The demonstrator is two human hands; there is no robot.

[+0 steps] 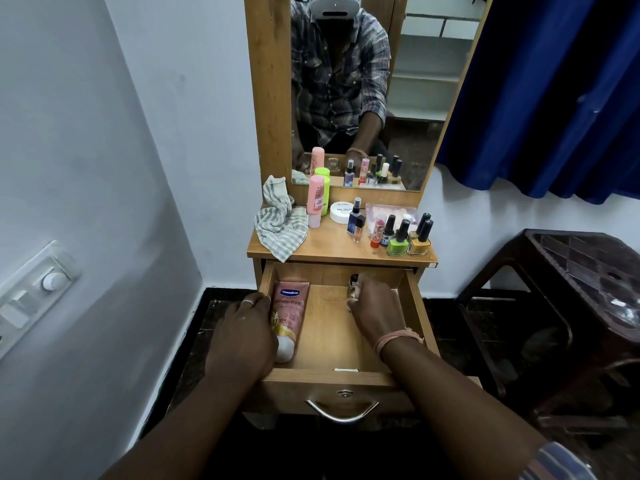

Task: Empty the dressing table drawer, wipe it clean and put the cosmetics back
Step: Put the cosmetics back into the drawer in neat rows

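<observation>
The open wooden drawer [414, 306] of the dressing table is nearly bare. At its 9 o'clock side lies a pink Vaseline lotion tube [289, 317], white cap toward the front. The left hand [242, 332] curls its fingers over the tube's left edge, against the drawer wall. The right hand [375, 308] reaches toward 1 o'clock, fingers closed round a small dark bottle [354, 280] that is mostly hidden.

The likely trouble lies above. At 12 o'clock the tabletop [329, 242] is crowded: a cluster of upright nail-polish bottles [407, 237] stands near its front edge, directly over the right hand. A hurried lift could clip that edge or knock them over into the drawer. The soft tube could slip from a one-sided grip. A grey checked cloth [280, 223] waits at 11 o'clock.
</observation>
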